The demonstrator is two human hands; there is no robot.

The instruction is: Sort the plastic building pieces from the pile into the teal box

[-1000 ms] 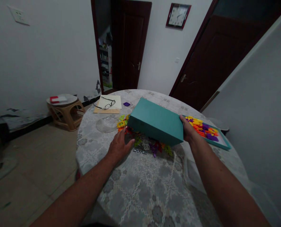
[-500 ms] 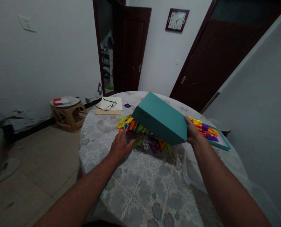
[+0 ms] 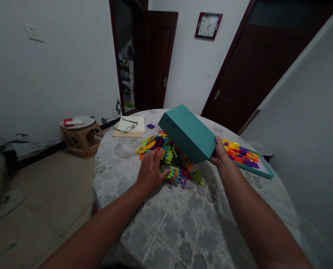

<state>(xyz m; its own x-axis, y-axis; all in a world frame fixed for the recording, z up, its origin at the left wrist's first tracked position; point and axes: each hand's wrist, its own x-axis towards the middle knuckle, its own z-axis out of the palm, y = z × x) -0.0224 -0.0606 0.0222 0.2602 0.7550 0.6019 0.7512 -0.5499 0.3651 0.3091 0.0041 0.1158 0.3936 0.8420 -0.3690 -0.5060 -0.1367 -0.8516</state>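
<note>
My right hand (image 3: 219, 152) grips a teal box (image 3: 191, 131) by its near right edge. The box is tipped over, its closed bottom facing up and its mouth turned down to the left. Beneath it lies a heap of colourful plastic pieces (image 3: 166, 154), in yellow, green, red, orange, blue and purple. My left hand (image 3: 151, 170) rests against the near left side of this heap, fingers extended over some pieces and thumb apart. The box hides the far right of the heap.
On the right is a shallow teal tray (image 3: 263, 170) with yellow, orange and purple pieces. A clear round lid (image 3: 126, 148), eyeglasses (image 3: 129, 127) on paper and a purple piece (image 3: 151, 126) lie on the patterned tablecloth (image 3: 166, 224). A stool (image 3: 82, 140) stands left.
The box has risen and tilted more steeply, shifting slightly left at its right end. More of the heap shows under it. My left hand has moved right onto the pieces.
</note>
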